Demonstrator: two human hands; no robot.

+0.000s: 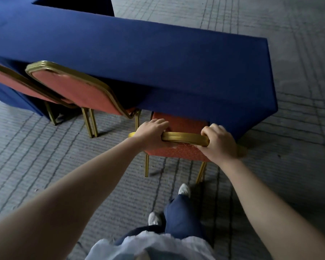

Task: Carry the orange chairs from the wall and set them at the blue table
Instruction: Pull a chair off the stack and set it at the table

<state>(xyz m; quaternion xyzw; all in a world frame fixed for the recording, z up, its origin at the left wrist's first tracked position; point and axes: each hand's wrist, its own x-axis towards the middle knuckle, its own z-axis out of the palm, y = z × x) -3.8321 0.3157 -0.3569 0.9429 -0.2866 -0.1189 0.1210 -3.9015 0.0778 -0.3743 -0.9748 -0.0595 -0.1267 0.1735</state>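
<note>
An orange chair (184,152) with a gold frame stands at the near side of the blue table (139,59), close to its right end, its seat partly under the tablecloth. My left hand (152,133) grips the left part of the chair's gold top rail. My right hand (219,141) grips the right part of the same rail. Two more orange chairs stand at the table further left, the nearer (79,89) beside the held one, the other (9,81) cut off by the frame's left edge.
The floor is grey ribbed carpet (289,44) with a grid pattern, open to the right of the table's end. My feet in white shoes (184,190) are just behind the chair. A second blue-draped table (73,4) shows at the top.
</note>
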